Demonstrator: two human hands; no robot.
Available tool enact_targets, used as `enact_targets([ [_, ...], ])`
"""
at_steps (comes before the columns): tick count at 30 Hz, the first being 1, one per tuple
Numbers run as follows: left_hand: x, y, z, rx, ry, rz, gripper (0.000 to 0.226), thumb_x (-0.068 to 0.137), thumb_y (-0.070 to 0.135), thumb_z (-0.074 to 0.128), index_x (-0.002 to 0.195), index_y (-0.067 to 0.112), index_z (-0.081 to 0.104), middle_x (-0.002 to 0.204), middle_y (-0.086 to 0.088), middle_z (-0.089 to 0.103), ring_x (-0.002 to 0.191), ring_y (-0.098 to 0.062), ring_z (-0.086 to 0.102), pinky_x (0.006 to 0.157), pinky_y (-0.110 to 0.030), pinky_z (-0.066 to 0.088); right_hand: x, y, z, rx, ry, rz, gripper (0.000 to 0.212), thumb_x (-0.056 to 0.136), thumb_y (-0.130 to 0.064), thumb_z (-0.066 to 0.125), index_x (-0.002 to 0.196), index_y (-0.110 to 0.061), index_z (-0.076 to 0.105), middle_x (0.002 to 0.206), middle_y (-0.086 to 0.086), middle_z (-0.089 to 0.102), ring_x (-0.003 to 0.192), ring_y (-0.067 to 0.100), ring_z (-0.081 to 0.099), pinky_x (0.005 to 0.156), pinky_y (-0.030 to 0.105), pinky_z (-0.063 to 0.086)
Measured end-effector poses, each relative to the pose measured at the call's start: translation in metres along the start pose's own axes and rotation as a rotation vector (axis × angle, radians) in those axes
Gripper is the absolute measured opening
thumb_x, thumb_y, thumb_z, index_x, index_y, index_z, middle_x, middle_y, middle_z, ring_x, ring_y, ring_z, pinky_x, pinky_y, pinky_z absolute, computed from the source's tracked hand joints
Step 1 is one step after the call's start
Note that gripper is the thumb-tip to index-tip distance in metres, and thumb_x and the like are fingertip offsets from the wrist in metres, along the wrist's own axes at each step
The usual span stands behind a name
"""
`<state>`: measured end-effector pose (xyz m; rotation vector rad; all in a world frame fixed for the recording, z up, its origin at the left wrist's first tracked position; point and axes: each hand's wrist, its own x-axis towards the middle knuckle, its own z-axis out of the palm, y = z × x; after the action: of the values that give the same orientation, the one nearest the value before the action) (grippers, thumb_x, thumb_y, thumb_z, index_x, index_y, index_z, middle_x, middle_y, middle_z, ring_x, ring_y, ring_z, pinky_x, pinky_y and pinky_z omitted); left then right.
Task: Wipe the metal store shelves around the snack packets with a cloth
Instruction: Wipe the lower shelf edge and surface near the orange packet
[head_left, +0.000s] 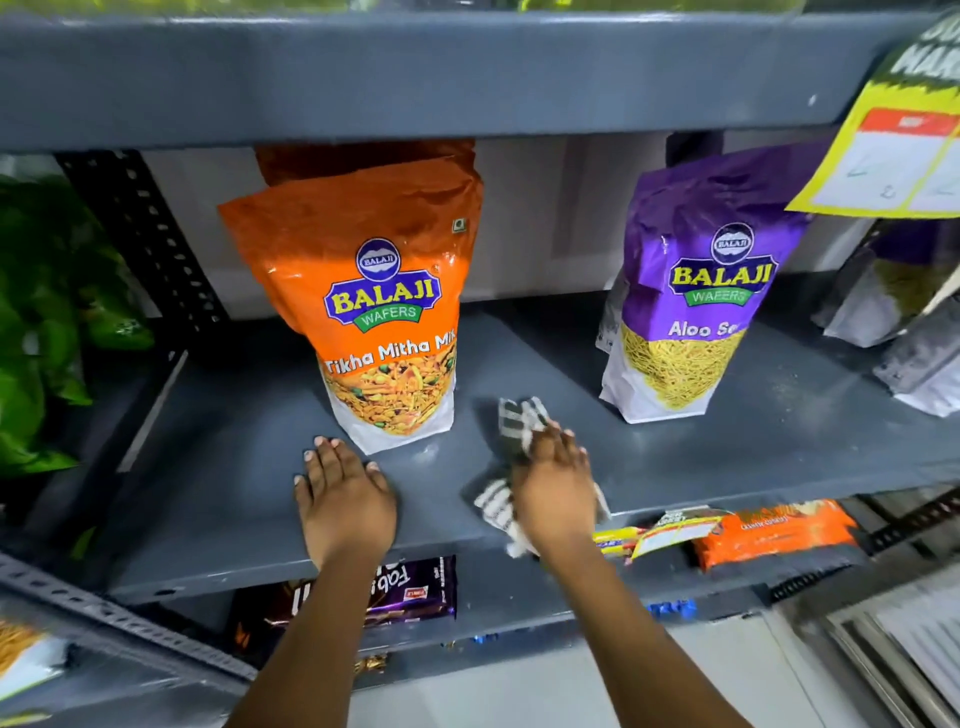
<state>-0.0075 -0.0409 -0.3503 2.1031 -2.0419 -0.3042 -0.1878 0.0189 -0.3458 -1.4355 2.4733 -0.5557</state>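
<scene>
Grey shelf bears the flat left hand; right hand, fingers straight, presses the cloth.

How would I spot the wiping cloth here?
On the grey metal shelf, look between the orange packet and the purple packet. The cloth lies there under the right hand. It alone is checked dark-and-white fabric; everything nearby is glossy packaging.

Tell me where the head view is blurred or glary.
Head view: right hand and cloth smeared by motion blur; left hand and orange packet sharp, with glare on the packet's upper fold; green packets at the left edge soft.
</scene>
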Motion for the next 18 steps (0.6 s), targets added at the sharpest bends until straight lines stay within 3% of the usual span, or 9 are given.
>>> enact_targets([
  [3,0.0,0.0,0.001,0.004,0.003,-0.003,0.056,0.097,0.027,0.018,0.145,0.001,0.008,0.157,-0.015,0.007,0.145,-0.027,0.005,0.119,-0.041,0.006,-0.017,0.019,-0.027,0.249,0.182,0.218,0.036,0.088,-0.018,0.044,0.123,-0.009,0.045,0.124,0.022,0.059,0.11,0.039,0.056,0.087,0.042,0.045],
  [5,0.001,0.002,0.001,-0.002,0.006,-0.006,0.056,0.097,0.027,0.017,0.145,0.001,0.009,0.157,-0.015,0.006,0.145,-0.027,0.005,0.119,-0.041,0.006,-0.013,-0.002,-0.033,0.341,0.278,0.223,0.04,0.086,-0.016,0.047,0.126,-0.016,0.044,0.116,0.019,0.064,0.094,0.038,0.063,0.071,0.037,0.046],
  [6,0.0,0.003,0.001,-0.001,0.002,-0.009,0.056,0.097,0.028,0.018,0.145,0.001,0.009,0.157,-0.015,0.006,0.145,-0.027,0.005,0.119,-0.041,0.006,-0.01,-0.018,-0.029,0.29,0.23,0.151,0.047,0.086,-0.015,0.048,0.133,-0.018,0.039,0.121,0.018,0.061,0.095,0.037,0.063,0.071,0.035,0.046],
  [8,0.0,0.002,0.001,0.006,-0.001,-0.007,0.056,0.096,0.028,0.018,0.145,0.001,0.009,0.157,-0.015,0.006,0.145,-0.028,0.005,0.119,-0.041,0.006,-0.009,-0.047,-0.007,0.105,0.036,-0.067,0.058,0.09,-0.016,0.044,0.144,-0.018,0.024,0.143,0.018,0.043,0.119,0.035,0.052,0.092,0.037,0.044],
  [9,-0.001,0.001,0.001,0.008,-0.005,-0.01,0.056,0.096,0.028,0.018,0.145,0.001,0.01,0.157,-0.015,0.007,0.145,-0.028,0.005,0.119,-0.041,0.006,-0.01,-0.054,0.005,0.033,-0.067,-0.141,0.059,0.091,-0.017,0.04,0.146,-0.018,0.019,0.151,0.016,0.031,0.134,0.033,0.038,0.106,0.039,0.035],
  [11,-0.001,0.001,0.001,0.018,-0.004,-0.005,0.056,0.096,0.028,0.018,0.145,0.0,0.01,0.157,-0.016,0.007,0.145,-0.028,0.006,0.119,-0.041,0.006,-0.01,-0.042,0.013,-0.041,-0.129,-0.169,0.058,0.091,-0.019,0.039,0.146,-0.018,0.021,0.158,0.011,0.019,0.145,0.024,0.018,0.118,0.038,0.016],
  [13,-0.001,0.0,0.0,0.006,-0.006,-0.013,0.056,0.096,0.027,0.018,0.145,0.0,0.009,0.157,-0.016,0.007,0.145,-0.028,0.005,0.119,-0.041,0.006,-0.01,-0.009,0.006,-0.086,-0.05,-0.124,0.056,0.087,-0.02,0.044,0.142,-0.019,0.031,0.155,0.009,0.027,0.143,0.019,0.023,0.117,0.034,0.018],
  [15,-0.002,0.001,-0.002,-0.005,-0.011,-0.01,0.056,0.097,0.027,0.018,0.145,0.0,0.008,0.157,-0.016,0.006,0.145,-0.028,0.004,0.119,-0.041,0.005,-0.019,0.028,-0.011,-0.112,0.059,-0.048,0.053,0.084,-0.017,0.048,0.136,-0.016,0.041,0.148,0.012,0.04,0.136,0.022,0.037,0.11,0.034,0.029],
  [18,-0.002,0.001,-0.003,-0.012,-0.014,-0.007,0.056,0.097,0.026,0.018,0.145,-0.001,0.007,0.157,-0.016,0.005,0.145,-0.028,0.004,0.119,-0.041,0.004,-0.037,0.077,-0.042,0.081,0.233,0.112,0.04,0.079,-0.01,0.047,0.117,-0.013,0.059,0.114,0.024,0.066,0.101,0.035,0.06,0.084,0.038,0.045],
])
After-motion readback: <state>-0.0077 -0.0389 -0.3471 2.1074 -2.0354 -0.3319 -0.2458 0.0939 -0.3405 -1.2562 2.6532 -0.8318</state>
